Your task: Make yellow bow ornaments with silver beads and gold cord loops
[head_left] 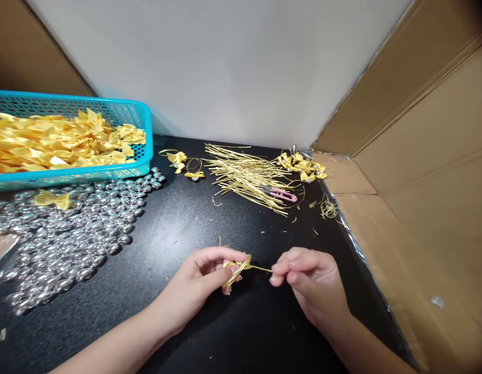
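Note:
Near the front of the black table, my left hand (213,272) pinches a yellow ribbon bow (245,264) with a looped gold cord (237,274). A thin cord end (261,268) runs from the bow across to my right hand (309,275), whose fingertips are closed on it. My left fingers hide part of the bow, and whether a bead is on it I cannot tell. Both hands are just above the tabletop, a short gap apart.
A blue basket (149,140) of yellow bows stands back left, behind many silver beads (77,239). Gold cords (244,176) lie at the back with a pink-handled tool (283,195). Finished-looking beaded bows (303,165) sit back right. Cardboard walls (428,156) flank the table (178,332).

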A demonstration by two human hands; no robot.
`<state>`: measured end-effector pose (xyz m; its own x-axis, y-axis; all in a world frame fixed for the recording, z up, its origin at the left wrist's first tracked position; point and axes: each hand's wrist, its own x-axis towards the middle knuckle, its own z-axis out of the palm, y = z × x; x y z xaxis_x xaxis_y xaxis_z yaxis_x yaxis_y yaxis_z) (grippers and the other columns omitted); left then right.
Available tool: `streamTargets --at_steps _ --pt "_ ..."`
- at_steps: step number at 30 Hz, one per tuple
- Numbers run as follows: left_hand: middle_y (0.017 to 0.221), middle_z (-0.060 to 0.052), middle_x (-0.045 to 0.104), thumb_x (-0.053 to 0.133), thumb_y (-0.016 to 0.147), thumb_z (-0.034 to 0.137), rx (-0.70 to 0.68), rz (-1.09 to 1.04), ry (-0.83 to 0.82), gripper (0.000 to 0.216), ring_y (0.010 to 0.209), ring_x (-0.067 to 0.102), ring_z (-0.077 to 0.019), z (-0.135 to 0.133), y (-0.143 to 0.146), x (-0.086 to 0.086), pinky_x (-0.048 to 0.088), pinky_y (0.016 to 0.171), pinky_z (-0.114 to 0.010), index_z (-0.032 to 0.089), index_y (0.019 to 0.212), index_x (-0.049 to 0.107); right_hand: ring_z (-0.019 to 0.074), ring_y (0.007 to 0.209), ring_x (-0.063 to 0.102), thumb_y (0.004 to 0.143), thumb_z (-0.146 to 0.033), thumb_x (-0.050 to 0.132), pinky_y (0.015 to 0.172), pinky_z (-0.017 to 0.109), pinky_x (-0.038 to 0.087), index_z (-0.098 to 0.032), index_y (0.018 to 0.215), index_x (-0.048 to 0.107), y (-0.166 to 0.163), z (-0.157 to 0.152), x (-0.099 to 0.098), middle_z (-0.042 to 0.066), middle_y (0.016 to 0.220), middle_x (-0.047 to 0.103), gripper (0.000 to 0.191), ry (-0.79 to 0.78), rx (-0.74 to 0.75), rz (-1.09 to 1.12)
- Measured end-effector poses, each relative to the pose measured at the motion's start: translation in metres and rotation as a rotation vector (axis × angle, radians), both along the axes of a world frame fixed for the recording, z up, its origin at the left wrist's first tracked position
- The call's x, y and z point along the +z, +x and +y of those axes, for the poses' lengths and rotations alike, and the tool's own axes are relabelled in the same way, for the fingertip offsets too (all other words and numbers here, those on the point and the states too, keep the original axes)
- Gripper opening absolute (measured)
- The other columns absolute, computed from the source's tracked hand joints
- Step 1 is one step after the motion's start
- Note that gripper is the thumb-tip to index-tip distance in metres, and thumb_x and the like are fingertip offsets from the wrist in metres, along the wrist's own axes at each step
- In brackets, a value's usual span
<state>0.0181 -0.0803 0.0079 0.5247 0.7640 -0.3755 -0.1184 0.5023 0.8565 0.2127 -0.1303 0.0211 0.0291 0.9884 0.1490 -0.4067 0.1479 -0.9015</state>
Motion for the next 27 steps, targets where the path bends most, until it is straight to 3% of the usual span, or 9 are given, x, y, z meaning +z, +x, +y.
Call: streamTargets --at_steps 8,15,25,27 --pt "0.069 -0.002 0.068 0.078 0.071 0.028 0.032 0.004 -0.041 0.014 0.064 0.054 -0.0122 0.0022 0.0004 0.0017 0.043 0.053 -0.018 0.021 0.083 0.08 0.0114 0.063 0.072 0.078 -0.018 0.076 0.06 0.022 0.06 -0.03 0.088 0.077 0.0038 -0.0013 0.0017 0.0 0.079 0.078 0.015 0.009 0.057 0.058" --pt "0.077 -0.003 0.069 0.077 0.073 0.029 0.007 0.0 -0.036 0.022 0.066 0.053 -0.0122 0.0025 0.0 -0.0008 0.044 0.055 -0.02 0.022 0.093 0.079 0.0108 0.067 0.073 0.072 -0.008 0.08 0.063 0.019 0.06 -0.03 0.086 0.077 -0.0007 -0.0008 0.0021 -0.002 0.077 0.078 0.026 -0.032 0.131 0.047" --pt "0.076 -0.002 0.068 0.073 0.078 0.032 -0.048 0.026 0.044 0.027 0.068 0.052 -0.0133 0.0007 -0.0014 -0.0008 0.043 0.058 -0.021 0.027 0.104 0.077 0.0167 0.077 0.075 0.071 -0.013 0.081 0.073 0.028 0.062 -0.03 0.081 0.078 -0.0016 0.0027 0.0022 0.003 0.09 0.078 0.019 0.02 0.099 -0.074" --pt "0.073 -0.001 0.066 0.073 0.078 0.032 -0.053 0.027 0.067 0.029 0.065 0.05 -0.0122 0.0007 -0.0015 0.0005 0.043 0.059 -0.022 0.028 0.106 0.076 0.0178 0.071 0.075 0.071 -0.014 0.081 0.067 0.028 0.063 -0.029 0.083 0.078 -0.0019 0.0021 0.0041 0.003 0.085 0.079 0.019 0.019 0.109 -0.082"
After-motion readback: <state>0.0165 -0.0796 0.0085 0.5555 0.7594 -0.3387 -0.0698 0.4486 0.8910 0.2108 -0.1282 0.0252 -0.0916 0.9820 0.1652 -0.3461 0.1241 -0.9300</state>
